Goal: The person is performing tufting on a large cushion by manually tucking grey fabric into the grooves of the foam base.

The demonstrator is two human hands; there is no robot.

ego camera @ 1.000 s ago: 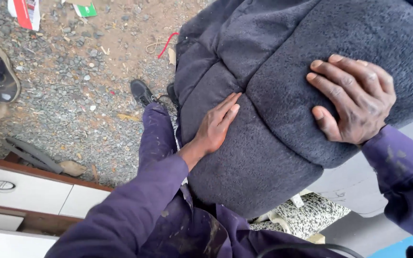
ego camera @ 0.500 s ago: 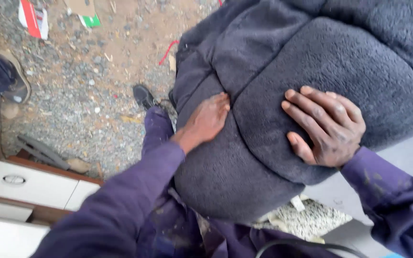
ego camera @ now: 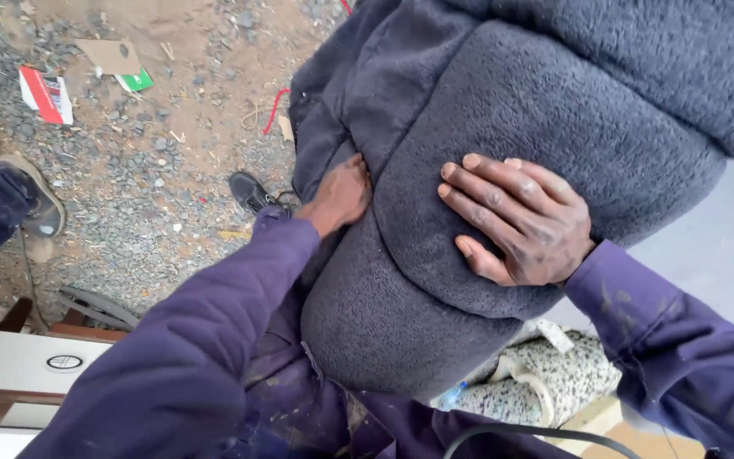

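Grey fleece cushion [ego camera: 503, 110] nearer, hands [ego camera: 516, 221] deeper

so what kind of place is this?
Probably an outdoor upholstery yard. Both hands, left and right, press a dark grey padded cushion over bare gravel strewn with paper scraps; a speckled foam offcut lies below, wooden boards alongside.

A big, soft, dark grey cushion [ego camera: 554, 110] with a fuzzy cover sits in front of the person, above the stony ground [ego camera: 129, 170]. It is fat and puffy, with a deep fold down its left side. A speckled foam piece [ego camera: 545, 382] lies just under it.
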